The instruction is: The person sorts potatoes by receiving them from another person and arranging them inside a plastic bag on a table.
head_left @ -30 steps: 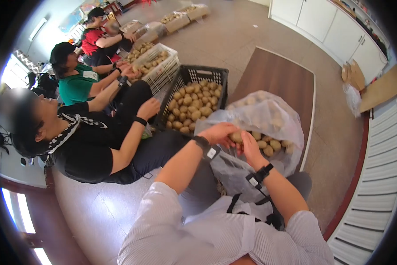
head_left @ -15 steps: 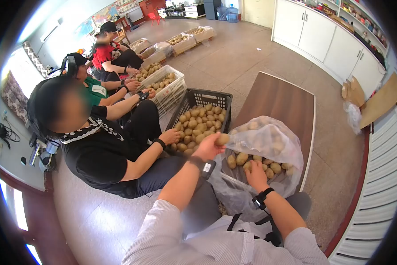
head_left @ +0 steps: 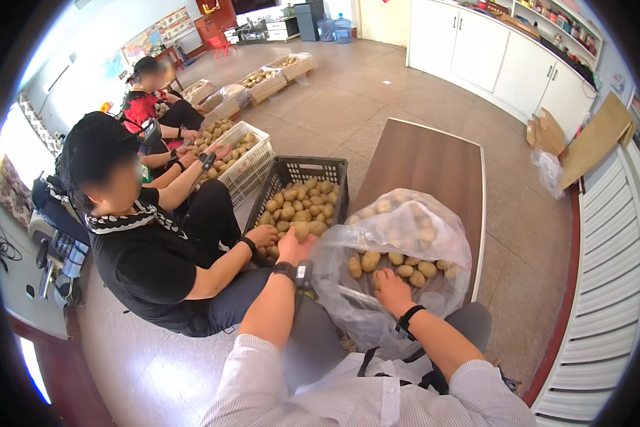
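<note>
My left hand [head_left: 296,248] is over the near end of a black plastic crate [head_left: 340,171], its fingers closed round a brown oval kiwifruit [head_left: 301,230]. Many more kiwifruit [head_left: 296,201] fill that crate. Inside a clear plastic bag [head_left: 434,238] on the right, my right hand [head_left: 392,292] grips a kiwifruit [head_left: 377,280], which its fingers partly hide. Loose kiwifruit [head_left: 370,260] lie around those fingers, and others show blurred through the plastic.
A brown board [head_left: 423,156] lies beyond the bag. At my left sits a co-worker in black, a hand [head_left: 263,235] in the black crate. Further off, other people sit by a white crate [head_left: 259,153] of kiwifruit. White cabinets [head_left: 476,53] line the far wall.
My left hand has carried a kiwifruit left from above the bag to the black crate. My right hand remains among the kiwifruit in the bag. The view has shifted slightly.
</note>
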Demonstrator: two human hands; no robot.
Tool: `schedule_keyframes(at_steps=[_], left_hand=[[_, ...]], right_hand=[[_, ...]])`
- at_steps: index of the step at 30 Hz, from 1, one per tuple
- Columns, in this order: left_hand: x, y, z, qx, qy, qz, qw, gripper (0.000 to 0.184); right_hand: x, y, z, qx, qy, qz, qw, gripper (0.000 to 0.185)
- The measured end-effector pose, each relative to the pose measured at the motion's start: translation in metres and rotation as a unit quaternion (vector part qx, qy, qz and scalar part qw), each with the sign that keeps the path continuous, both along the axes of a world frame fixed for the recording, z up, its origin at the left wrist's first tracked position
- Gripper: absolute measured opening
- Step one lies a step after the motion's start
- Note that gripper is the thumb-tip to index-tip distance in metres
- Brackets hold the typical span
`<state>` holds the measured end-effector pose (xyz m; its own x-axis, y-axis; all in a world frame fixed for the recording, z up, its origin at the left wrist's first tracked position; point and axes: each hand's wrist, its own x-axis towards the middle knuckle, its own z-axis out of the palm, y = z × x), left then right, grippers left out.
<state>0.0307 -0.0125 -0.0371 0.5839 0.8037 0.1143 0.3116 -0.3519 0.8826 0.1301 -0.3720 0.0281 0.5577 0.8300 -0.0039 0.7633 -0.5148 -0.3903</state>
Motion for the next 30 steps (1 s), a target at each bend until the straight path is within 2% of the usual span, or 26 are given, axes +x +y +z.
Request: schedule_keyframes(at_steps=[1,2,3,4,7,12,15,18,21,22,23,24,25,26,28,29,30], left_hand=[[-0.003,-0.002,0.003,-0.039,-0.011,-0.008,0.999,0.058],[-0.003,-0.007,0.017,-0.211,-0.101,-0.01,0.972,0.054],[-0.002,-0.013,0.031,-0.395,-0.221,0.022,0.891,0.05],[-0.002,-0.019,0.045,-0.528,-0.308,0.083,0.787,0.046],[-0.004,-0.018,0.051,-0.548,-0.298,0.11,0.774,0.041],[-0.005,-0.027,0.062,-0.56,-0.285,0.173,0.759,0.039],[-0.002,-0.038,0.076,-0.525,-0.265,0.215,0.779,0.039],[-0.003,-0.06,0.102,-0.505,-0.194,0.209,0.814,0.038],[-0.008,-0.082,0.115,-0.454,-0.143,0.076,0.876,0.035],[-0.007,-0.088,0.119,-0.454,-0.144,0.074,0.876,0.035],[-0.006,-0.09,0.119,-0.444,-0.121,0.017,0.888,0.032],[-0.004,-0.096,0.127,-0.432,-0.097,-0.039,0.896,0.03],[-0.001,-0.104,0.134,-0.391,-0.06,-0.046,0.917,0.024],[0.003,-0.114,0.138,-0.39,-0.06,-0.046,0.918,0.024],[0.008,-0.126,0.141,-0.324,-0.018,-0.096,0.941,0.022],[0.01,-0.133,0.147,-0.329,-0.011,-0.12,0.937,0.022],[0.012,-0.138,0.148,-0.328,-0.011,-0.12,0.937,0.022]], right_hand=[[-0.003,-0.002,-0.001,-0.005,-0.007,0.01,1.0,0.045],[-0.005,-0.003,-0.003,-0.007,-0.007,0.006,1.0,0.045],[-0.006,-0.005,-0.006,-0.009,-0.019,0.005,1.0,0.049],[-0.008,-0.007,-0.007,-0.012,-0.03,0.004,0.999,0.052],[-0.013,-0.014,-0.003,0.003,-0.019,0.004,1.0,0.043],[-0.02,-0.024,0.001,0.003,-0.021,-0.003,1.0,0.047],[-0.024,-0.03,0.006,0.002,-0.001,-0.015,1.0,0.049],[-0.026,-0.036,0.005,0.015,0.033,-0.039,0.999,0.051],[-0.025,-0.041,-0.011,0.052,0.066,-0.068,0.994,0.052],[-0.023,-0.042,-0.017,0.076,0.082,-0.08,0.99,0.052],[-0.021,-0.041,-0.016,0.077,0.081,-0.081,0.99,0.052],[-0.018,-0.04,-0.013,0.087,0.162,-0.115,0.976,0.05],[-0.016,-0.038,-0.01,0.096,0.243,-0.147,0.954,0.049],[-0.012,-0.038,-0.015,0.097,0.242,-0.146,0.954,0.049],[-0.004,-0.03,-0.033,0.188,0.344,-0.207,0.896,0.049],[-0.003,-0.03,-0.026,0.189,0.344,-0.207,0.896,0.049],[-0.003,-0.027,-0.012,0.195,0.427,-0.226,0.854,0.048]])
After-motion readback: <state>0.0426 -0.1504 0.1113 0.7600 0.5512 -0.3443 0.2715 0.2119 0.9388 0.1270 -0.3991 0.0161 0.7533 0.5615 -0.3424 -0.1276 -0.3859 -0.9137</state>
